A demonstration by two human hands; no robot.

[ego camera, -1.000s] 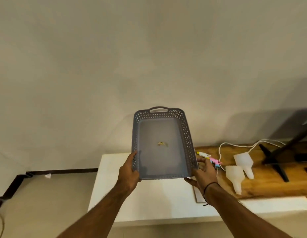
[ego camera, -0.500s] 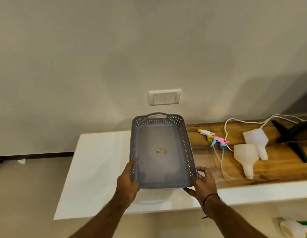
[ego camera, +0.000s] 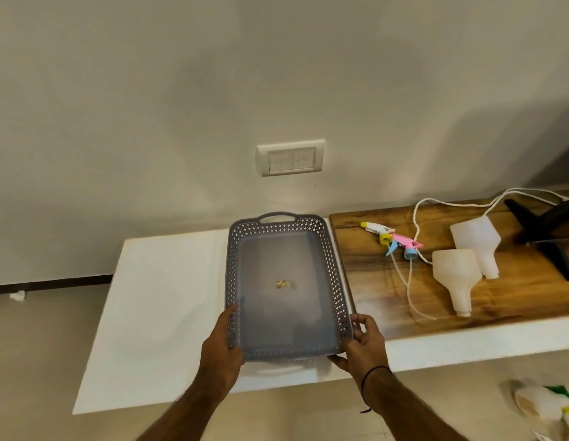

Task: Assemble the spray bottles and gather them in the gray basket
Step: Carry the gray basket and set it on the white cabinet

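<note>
Both hands grip the near corners of the gray basket [ego camera: 286, 281], left hand [ego camera: 222, 346] and right hand [ego camera: 361, 345], over the smooth white counter [ego camera: 155, 297]. Its perforated lattice walls enclose only a small yellowish scrap [ego camera: 284, 284]. Bare counter lies left; on the wood-grain board [ego camera: 388, 297] to the right lie two translucent white bottles [ego camera: 456, 275] and pastel trigger sprayers [ego camera: 393, 241].

We cannot identify the small yellowish scrap [ego camera: 284, 284] in the gray basket [ego camera: 335, 275]. The frame's lower right corner crops a blurred white object [ego camera: 544, 405].
</note>
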